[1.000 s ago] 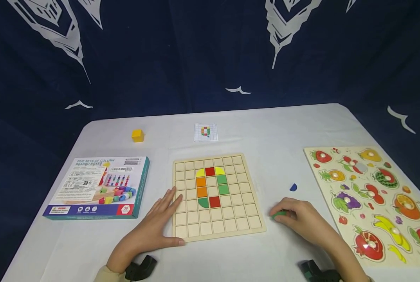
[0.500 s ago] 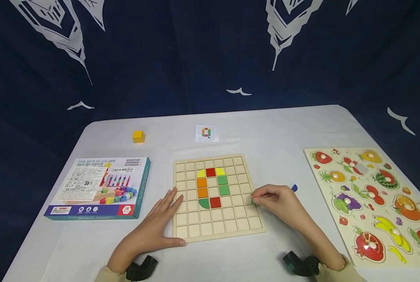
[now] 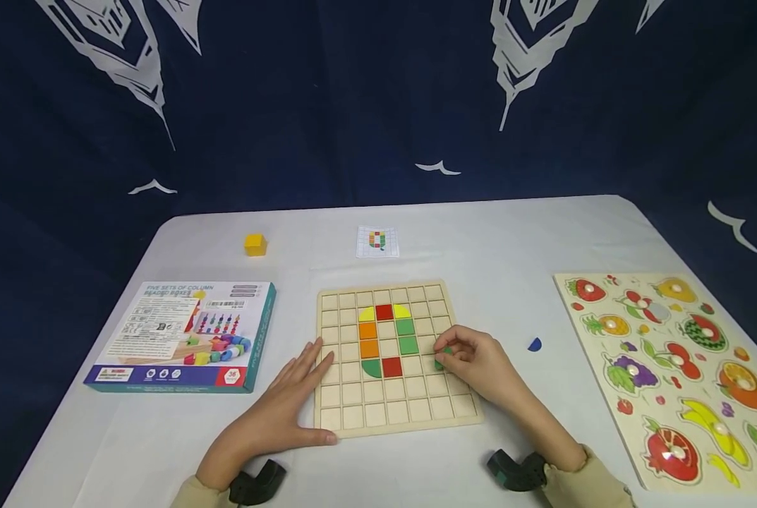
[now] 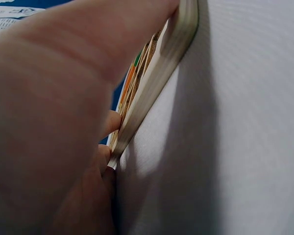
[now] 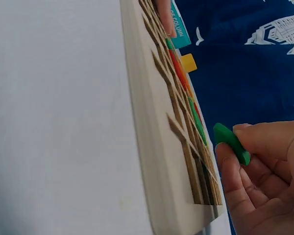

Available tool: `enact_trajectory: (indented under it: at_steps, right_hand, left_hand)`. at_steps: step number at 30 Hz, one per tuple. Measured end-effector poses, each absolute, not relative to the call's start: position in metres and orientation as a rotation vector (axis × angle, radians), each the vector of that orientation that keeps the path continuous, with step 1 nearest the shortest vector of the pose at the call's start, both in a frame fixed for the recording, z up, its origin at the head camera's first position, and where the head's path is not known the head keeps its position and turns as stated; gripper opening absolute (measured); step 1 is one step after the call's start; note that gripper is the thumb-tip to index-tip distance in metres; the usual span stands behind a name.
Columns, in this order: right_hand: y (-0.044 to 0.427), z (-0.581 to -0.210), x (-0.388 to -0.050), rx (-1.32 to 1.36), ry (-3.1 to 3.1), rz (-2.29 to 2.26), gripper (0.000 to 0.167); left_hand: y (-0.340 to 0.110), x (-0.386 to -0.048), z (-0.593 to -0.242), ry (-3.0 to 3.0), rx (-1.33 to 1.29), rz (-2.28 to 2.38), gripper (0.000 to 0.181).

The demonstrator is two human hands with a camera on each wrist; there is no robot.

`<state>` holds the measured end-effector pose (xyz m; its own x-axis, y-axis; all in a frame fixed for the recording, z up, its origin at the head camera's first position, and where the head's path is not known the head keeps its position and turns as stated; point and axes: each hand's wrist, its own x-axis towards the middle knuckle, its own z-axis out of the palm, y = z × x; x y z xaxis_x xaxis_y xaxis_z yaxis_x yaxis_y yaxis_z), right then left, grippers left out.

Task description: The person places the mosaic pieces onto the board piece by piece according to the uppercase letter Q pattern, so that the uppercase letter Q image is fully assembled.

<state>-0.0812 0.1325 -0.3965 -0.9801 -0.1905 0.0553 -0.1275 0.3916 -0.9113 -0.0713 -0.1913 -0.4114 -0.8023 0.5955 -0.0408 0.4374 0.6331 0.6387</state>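
Note:
A wooden grid board (image 3: pixel 396 418) lies mid-table with red, orange, yellow and green pieces set in its cells as a broken ring. My left hand (image 3: pixel 275 416) rests at the board's left side, fingers spread and straight, fingertips on its edge and thumb at the near-left corner. Above the board's right side, my right hand (image 3: pixel 480 363) pinches a green curved piece (image 5: pixel 230 143) between thumb and fingers. In the right wrist view that piece is held apart from the board. A small blue half-round piece (image 3: pixel 535 344) lies on the cloth to the right.
Behind the board lies a small pattern card (image 3: pixel 377 242). A yellow cube (image 3: pixel 255 245) stands at the back left, and a flat bead-set box (image 3: pixel 181 339) lies left of the board. At the right is a fruit puzzle board (image 3: pixel 664 381).
My right hand has moved left with the green piece, from the cloth to over the board's right side. The left hand has stayed at the board's edge.

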Motion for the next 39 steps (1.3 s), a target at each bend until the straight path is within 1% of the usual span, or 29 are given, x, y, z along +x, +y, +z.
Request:
enact_trajectory:
  at_steps: [6, 13, 26, 34, 39]
  right_hand:
    - [0.124, -0.399, -0.084, -0.288, 2.603, -1.65, 0.017]
    - [0.112, -0.399, -0.088, -0.332, 2.638, -1.585, 0.013]
    - [0.106, -0.404, -0.091, -0.454, 2.71, -1.531, 0.011]
    - [0.102, -0.403, -0.088, -0.386, 2.748, -1.519, 0.012]
    - [0.102, -0.402, -0.089, -0.396, 2.762, -1.526, 0.011]
  left_hand:
    - [-0.191, -0.071, -0.414, 2.633, 0.857, 0.906, 0.112]
    - [-0.191, -0.068, -0.416, 2.616, 0.822, 0.902, 0.113]
    - [-0.191, -0.071, -0.411, 2.623, 0.857, 0.917, 0.111]
    - [-0.19, -0.071, -0.41, 2.617, 0.849, 0.92, 0.111]
    - [-0.19, -0.072, -0.411, 2.618, 0.843, 0.921, 0.112]
